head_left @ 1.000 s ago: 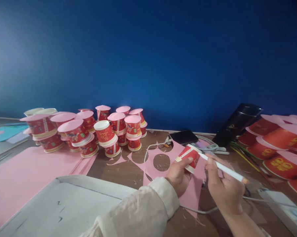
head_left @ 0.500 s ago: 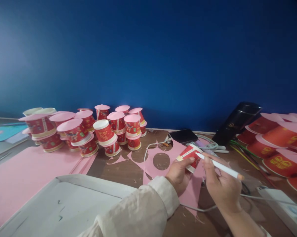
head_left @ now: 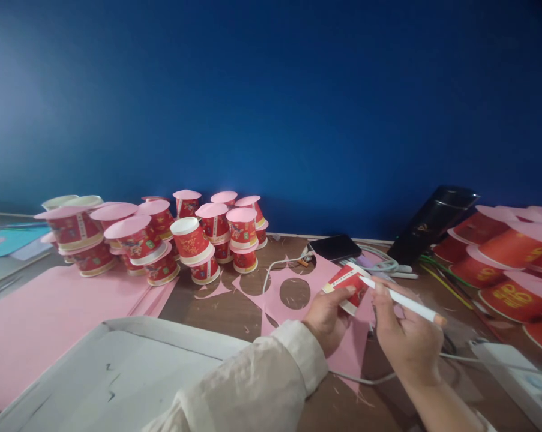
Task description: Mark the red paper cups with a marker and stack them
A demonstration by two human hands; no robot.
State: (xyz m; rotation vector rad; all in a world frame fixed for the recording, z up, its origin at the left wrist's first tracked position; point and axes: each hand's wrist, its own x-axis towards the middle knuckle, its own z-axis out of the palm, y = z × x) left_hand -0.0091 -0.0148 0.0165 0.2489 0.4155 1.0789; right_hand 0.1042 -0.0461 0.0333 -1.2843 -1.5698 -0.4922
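Note:
My left hand [head_left: 329, 321] is closed round a red paper cup [head_left: 352, 289] with a white printed strip, which it holds tilted on its side. In my right hand [head_left: 408, 339] is a white pen [head_left: 408, 305] with an orange end, gripped between thumb and fingers. The pen's tip points left and lies at or very near the cup's wall; whether it touches, I cannot tell. Under both hands lies a pink paper sheet [head_left: 275, 287] with round holes cut out of it.
Red paper cups [head_left: 194, 240] with pink discs stand stacked at left; more red cups [head_left: 514, 294] stand at right. A black bottle [head_left: 433, 225], a phone [head_left: 336, 247], cables and a power strip [head_left: 514, 372] lie nearby. Pink sheets [head_left: 63, 312] and a white board [head_left: 131, 372] cover the left.
The pen and my right hand have shifted very slightly to the right. My left hand and the cup stay nearly where they were.

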